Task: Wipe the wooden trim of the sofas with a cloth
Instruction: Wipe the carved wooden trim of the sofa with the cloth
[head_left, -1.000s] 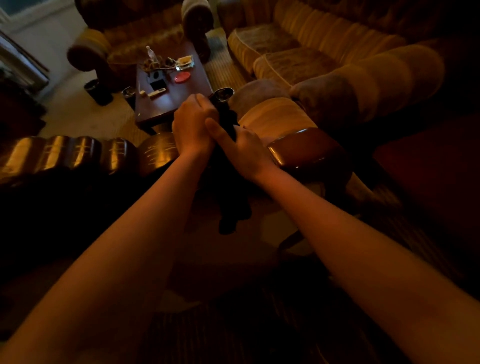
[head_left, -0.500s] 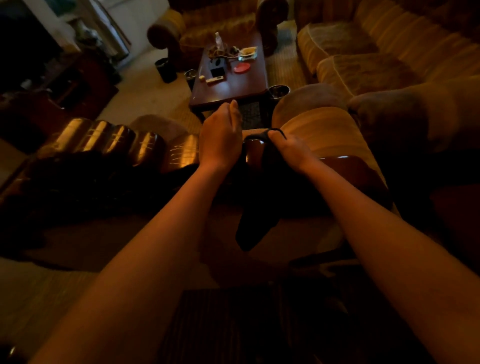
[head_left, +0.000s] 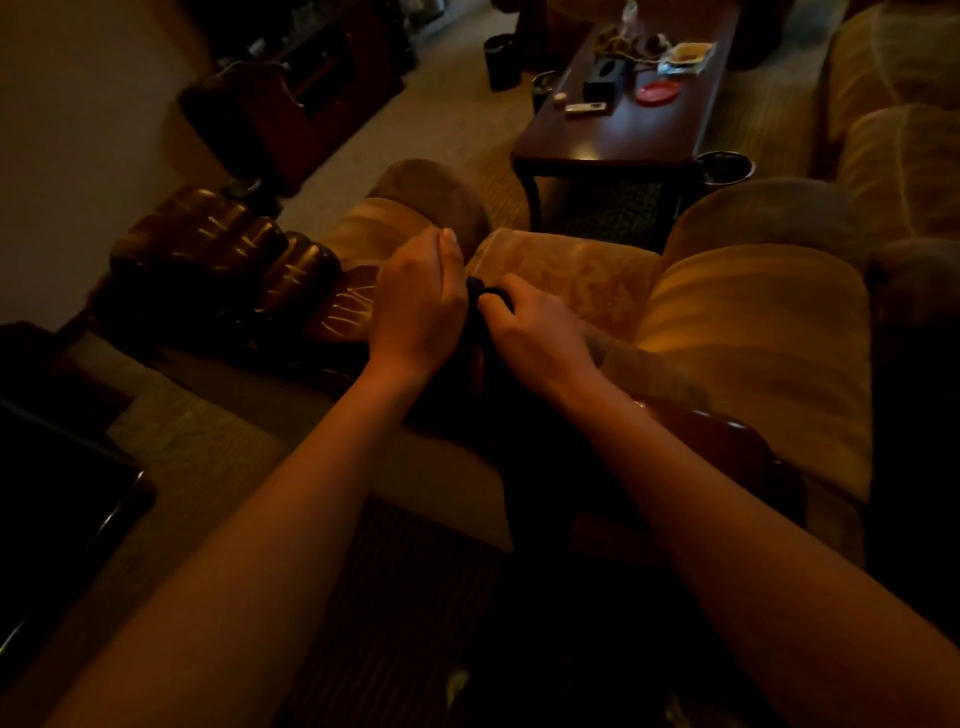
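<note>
Two hands meet over the back of one armchair (head_left: 571, 270). The left hand (head_left: 415, 306) and the right hand (head_left: 535, 332) each curl their fingers around the top of a single dark cloth (head_left: 524, 467), which hangs straight down between the forearms into shadow. The cloth's bunched upper end sits between the two hands, just above the chair's glossy wooden trim (head_left: 244, 270), whose carved, ribbed rail runs off to the left of the left hand; a second stretch of polished wood (head_left: 727, 436) shows under the right forearm. The room is dim, so whether the cloth touches the wood cannot be told. Beyond the chair stands one dark counter (head_left: 623, 135) carrying several small things, among them one red round dish (head_left: 658, 93) and one pale remote-like bar (head_left: 585, 107). One sofa (head_left: 893, 119) with striped cushions lines the right side.
</note>
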